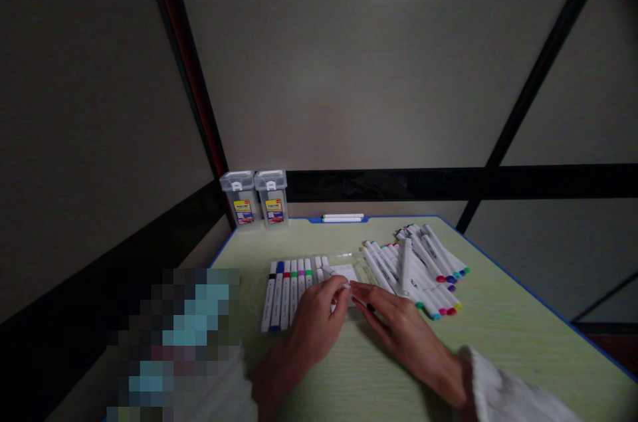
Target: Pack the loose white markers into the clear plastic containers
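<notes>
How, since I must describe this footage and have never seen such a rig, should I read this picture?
There is no machine, just a person's bare left hand and right hand. The picture comes from a camera on that person's head, looking forward and down. On the table, a clear plastic tray holds a row of white markers; a heap of loose markers lies to its right. Two lidded clear boxes stand at the far left; more markers lie at the far edge. The fingers meet near the tray at something white, mostly hidden.
</notes>
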The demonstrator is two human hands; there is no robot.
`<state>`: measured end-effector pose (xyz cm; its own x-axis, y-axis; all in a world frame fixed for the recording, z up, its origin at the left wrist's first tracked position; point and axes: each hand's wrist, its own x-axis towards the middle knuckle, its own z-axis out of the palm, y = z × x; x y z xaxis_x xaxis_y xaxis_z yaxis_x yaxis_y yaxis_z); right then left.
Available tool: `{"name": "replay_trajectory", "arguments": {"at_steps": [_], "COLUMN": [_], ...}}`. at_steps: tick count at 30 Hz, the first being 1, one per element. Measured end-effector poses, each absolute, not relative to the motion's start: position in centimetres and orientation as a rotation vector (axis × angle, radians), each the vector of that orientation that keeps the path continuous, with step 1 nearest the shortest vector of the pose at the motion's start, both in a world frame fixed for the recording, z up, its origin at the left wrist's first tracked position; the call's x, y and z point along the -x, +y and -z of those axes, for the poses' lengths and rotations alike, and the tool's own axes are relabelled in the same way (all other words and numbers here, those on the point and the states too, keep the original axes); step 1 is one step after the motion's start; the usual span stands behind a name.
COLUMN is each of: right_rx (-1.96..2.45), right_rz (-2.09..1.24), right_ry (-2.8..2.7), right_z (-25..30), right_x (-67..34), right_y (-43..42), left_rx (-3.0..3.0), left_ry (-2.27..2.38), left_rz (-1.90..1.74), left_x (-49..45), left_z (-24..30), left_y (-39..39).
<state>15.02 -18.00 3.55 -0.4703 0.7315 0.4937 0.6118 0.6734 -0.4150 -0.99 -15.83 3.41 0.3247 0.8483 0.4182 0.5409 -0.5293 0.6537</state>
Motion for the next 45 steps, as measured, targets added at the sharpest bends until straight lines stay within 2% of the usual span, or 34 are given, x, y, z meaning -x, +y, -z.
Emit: {"name": "replay_trajectory", "arguments": {"at_steps": [22, 45], "right_rx": [0.995, 1.133], "right_rz": [-0.101, -0.411], "right_ry": [-2.311, -2.312], "right_z": [-3.9, -3.0], "right_x": [-14.9, -14.6], "right_y": [-18.1, -17.3], "left_rx": [-2.451, -2.509], "left_ry": [1.306, 1.441], "left_rz": [-0.909, -0.587], "left_x": [1.1, 1.3], "left_z": [-3.6, -2.7], "left_y": [-15.2, -14.9]}}
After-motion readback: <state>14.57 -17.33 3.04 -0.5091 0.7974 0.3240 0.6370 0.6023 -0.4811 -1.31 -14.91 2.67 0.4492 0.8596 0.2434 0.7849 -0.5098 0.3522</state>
